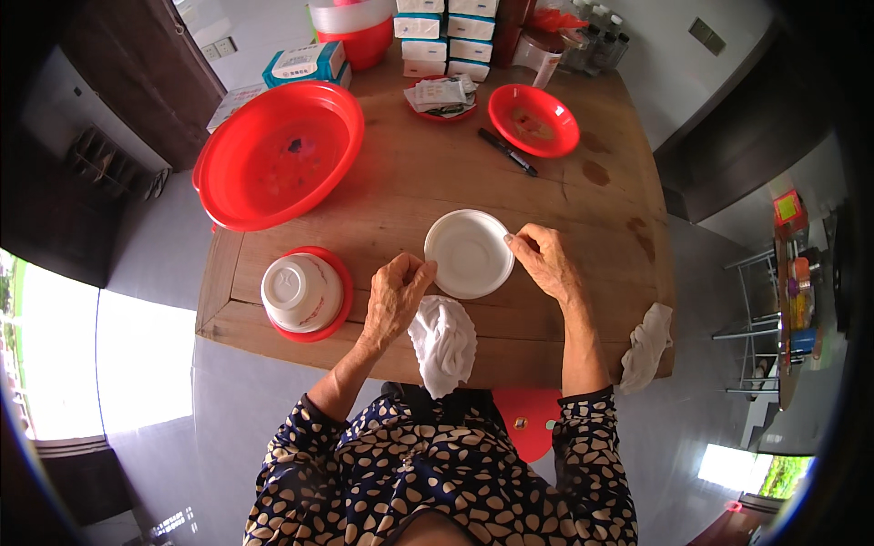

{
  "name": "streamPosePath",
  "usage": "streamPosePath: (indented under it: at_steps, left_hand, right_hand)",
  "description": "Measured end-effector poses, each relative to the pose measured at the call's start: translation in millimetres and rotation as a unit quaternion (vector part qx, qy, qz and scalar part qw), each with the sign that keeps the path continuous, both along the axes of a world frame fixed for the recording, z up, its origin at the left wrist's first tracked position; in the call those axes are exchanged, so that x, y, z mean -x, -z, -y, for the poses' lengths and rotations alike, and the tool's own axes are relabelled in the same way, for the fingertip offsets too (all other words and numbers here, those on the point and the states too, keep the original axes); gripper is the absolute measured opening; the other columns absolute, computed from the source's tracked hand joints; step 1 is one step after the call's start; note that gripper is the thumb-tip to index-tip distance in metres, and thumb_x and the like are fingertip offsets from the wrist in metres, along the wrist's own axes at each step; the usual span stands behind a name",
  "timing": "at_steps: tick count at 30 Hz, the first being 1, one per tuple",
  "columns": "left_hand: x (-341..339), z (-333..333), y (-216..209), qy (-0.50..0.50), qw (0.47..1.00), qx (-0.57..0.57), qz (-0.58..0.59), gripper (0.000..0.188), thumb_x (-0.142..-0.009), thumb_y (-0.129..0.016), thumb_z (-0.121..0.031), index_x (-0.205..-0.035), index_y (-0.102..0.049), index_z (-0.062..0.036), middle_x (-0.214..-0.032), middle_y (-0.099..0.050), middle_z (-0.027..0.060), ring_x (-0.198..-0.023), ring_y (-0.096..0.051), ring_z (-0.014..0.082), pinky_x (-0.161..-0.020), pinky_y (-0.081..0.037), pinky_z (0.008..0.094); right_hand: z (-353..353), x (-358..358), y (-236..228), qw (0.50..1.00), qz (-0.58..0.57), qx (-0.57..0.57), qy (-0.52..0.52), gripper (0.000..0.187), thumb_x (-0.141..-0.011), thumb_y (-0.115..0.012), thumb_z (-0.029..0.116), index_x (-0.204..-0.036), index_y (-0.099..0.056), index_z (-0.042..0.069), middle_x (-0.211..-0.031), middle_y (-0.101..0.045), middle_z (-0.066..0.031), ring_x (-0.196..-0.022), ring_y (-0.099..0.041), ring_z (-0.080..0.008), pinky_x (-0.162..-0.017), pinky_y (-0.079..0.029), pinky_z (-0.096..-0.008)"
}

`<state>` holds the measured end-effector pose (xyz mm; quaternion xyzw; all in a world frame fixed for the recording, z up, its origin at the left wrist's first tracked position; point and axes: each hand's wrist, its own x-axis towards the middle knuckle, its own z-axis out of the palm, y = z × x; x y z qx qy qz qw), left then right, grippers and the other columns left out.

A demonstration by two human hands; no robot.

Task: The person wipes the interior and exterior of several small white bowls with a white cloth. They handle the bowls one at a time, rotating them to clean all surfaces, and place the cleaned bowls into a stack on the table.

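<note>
A white bowl [469, 254] is held by its rim between my two hands, over the near part of the wooden table. My left hand [397, 296] pinches the rim at its left side, and my right hand [544, 258] grips the right side. The inside of the bowl faces up and nothing shows in it. Just below, a crumpled white cloth [442, 344] hangs over the table's front edge near my left hand. To the left, an upside-down white bowl [308, 293] rests on a red plate [339, 318].
A big red basin [278, 155] sits at the far left. Toward the back are a red dish [534, 120], a black marker [508, 152], packets [442, 95] and stacked tissue packs [446, 36]. Another white cloth [647, 348] drapes over the right corner. A red stool [528, 428] stands below the table edge.
</note>
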<state>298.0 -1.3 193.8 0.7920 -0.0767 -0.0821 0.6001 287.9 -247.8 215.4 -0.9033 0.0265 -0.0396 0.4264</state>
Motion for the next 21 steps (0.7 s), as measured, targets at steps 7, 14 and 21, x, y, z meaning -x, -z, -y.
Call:
streamPosePath:
  at_steps: [7, 14, 21]
  left_hand:
    - [4.4, 8.1, -15.8, -0.033, 0.998, -0.058, 0.017, 0.026, -0.084, -0.064, -0.020, -0.074, -0.057, 0.0026, -0.056, -0.054, 0.0077, -0.051, -0.049, 0.0122, -0.051, -0.041, 0.0296]
    - [8.4, 12.1, -19.9, -0.061, 0.996, -0.040, 0.052, 0.022, -0.083, -0.065, -0.015, -0.071, -0.055, 0.0005, -0.055, -0.049, -0.0002, -0.052, -0.041, 0.0054, -0.047, -0.035, 0.0243]
    - [10.5, 5.7, -27.8, -0.043, 0.998, 0.050, 0.019, 0.024, -0.085, -0.064, -0.019, -0.075, -0.055, 0.0007, -0.060, -0.053, 0.0032, -0.054, -0.046, 0.0094, -0.052, -0.040, 0.0253]
  right_hand:
    - [4.2, -6.7, 9.3, 0.999, 0.023, 0.027, -0.029, 0.025, -0.082, -0.064, 0.020, -0.071, -0.059, -0.001, -0.060, -0.060, -0.0129, -0.053, -0.057, -0.0209, -0.052, -0.044, -0.0347]
    - [-4.4, -0.5, -9.7, 0.998, 0.039, -0.044, -0.010, 0.023, -0.081, -0.062, 0.015, -0.068, -0.054, -0.001, -0.055, -0.054, -0.0094, -0.050, -0.049, -0.0157, -0.050, -0.042, -0.0324]
    - [-14.8, 9.9, -30.0, 0.988, 0.080, -0.131, 0.013, 0.020, -0.080, -0.061, 0.009, -0.065, -0.051, 0.000, -0.052, -0.046, 0.0019, -0.050, -0.039, -0.0054, -0.046, -0.033, -0.0251]
